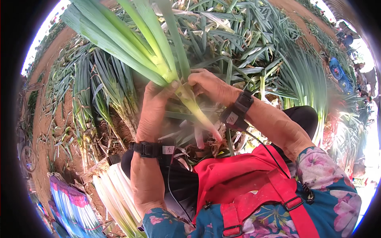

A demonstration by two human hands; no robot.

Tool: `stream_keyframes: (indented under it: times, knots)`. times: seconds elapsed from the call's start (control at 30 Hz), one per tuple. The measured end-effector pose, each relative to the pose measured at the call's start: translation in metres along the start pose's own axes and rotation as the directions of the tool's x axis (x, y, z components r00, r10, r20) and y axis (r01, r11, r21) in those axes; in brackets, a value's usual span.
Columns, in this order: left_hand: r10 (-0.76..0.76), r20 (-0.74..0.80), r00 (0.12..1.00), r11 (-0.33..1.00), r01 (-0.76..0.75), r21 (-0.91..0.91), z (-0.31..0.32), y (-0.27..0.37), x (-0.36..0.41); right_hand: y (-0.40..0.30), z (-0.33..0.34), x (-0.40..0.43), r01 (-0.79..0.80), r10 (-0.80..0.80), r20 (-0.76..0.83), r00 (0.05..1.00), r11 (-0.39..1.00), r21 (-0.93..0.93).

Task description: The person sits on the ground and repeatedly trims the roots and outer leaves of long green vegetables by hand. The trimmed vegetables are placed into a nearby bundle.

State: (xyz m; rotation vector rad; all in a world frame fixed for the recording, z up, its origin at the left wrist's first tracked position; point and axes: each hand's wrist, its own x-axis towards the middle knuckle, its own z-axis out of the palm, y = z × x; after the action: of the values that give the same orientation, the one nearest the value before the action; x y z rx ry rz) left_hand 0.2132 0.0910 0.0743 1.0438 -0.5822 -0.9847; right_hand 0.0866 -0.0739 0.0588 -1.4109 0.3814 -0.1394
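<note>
A thick green onion stalk (160, 64) is held up in front of my chest, its broad green leaves fanning to the upper left and its pale root end slanting down to the right. My left hand (157, 99) grips the stalk where the leaves branch, thumb across it. My right hand (209, 86) is at the other side of the same stalk, its fingers pinching a leaf or outer layer there; the exact hold is partly hidden. Below, roots and pinkish stalk ends (199, 138) show between my knees.
Trimmed white stalks (114, 193) lie at my lower left, beside a blue and pink wrapped bundle (74, 205). Untrimmed green onions (114, 80) stand on the soil at left; more (303, 71) are at right. Loose leaves (226, 38) cover the ground ahead. Cables run from both wrist straps.
</note>
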Motion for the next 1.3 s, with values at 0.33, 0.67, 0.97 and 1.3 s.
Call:
stream_keyframes:
  times: [0.33, 0.67, 0.97, 1.3]
  knots:
    - [-0.091, 0.173, 0.981, 0.995, 0.097, -0.028, 0.004, 0.006, -0.006, 0.088, -0.007, 0.006, 0.571, -0.564, 0.104, 0.819, 0.786, -0.236]
    - [-0.122, 0.255, 0.959, 0.992, 0.116, 0.040, -0.011, -0.011, -0.006, 0.076, 0.023, 0.012, -0.171, 0.031, 0.305, 0.952, 0.879, 0.445]
    - [-0.068, 0.336, 0.940, 0.979, 0.128, -0.160, 0.025, -0.020, -0.008, 0.135, 0.002, 0.010, -0.172, 0.099, 0.508, 0.856, 0.980, 0.100]
    - [0.107, 0.314, 0.943, 0.950, -0.003, -0.313, 0.050, -0.022, 0.015, 0.153, -0.009, 0.006, -0.140, 0.205, 0.540, 0.817, 0.977, -0.159]
